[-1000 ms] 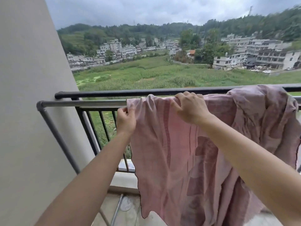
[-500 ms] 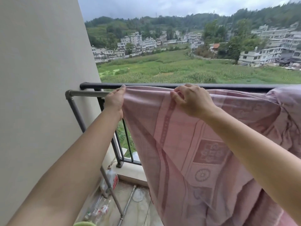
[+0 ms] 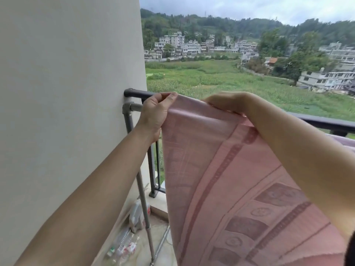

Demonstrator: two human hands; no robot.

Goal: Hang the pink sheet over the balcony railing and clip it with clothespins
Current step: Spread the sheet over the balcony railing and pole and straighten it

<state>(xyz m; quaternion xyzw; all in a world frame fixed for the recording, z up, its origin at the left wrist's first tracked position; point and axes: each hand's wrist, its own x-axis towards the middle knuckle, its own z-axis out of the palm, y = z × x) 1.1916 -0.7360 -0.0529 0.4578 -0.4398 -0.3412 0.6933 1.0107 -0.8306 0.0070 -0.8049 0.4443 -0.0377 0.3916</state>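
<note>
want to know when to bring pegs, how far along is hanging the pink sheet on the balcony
Done: little that shows; the sheet is out at the railing. In hand: the left hand pinches its top corner and the right hand grips the top edge, holding that end up, not laid over it. Left: drape it and clip it; no clothespins are in view.

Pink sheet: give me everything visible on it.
The sheet is thin pink woven cloth with darker bands and squares holding round motifs. Its top edge is stretched taut between the left hand, which pinches the left corner, and the right hand, which grips it further along. The rest hangs down in front of the railing, fairly smooth. At far right it seems to lie over a rail; its bottom is out of frame.
</note>
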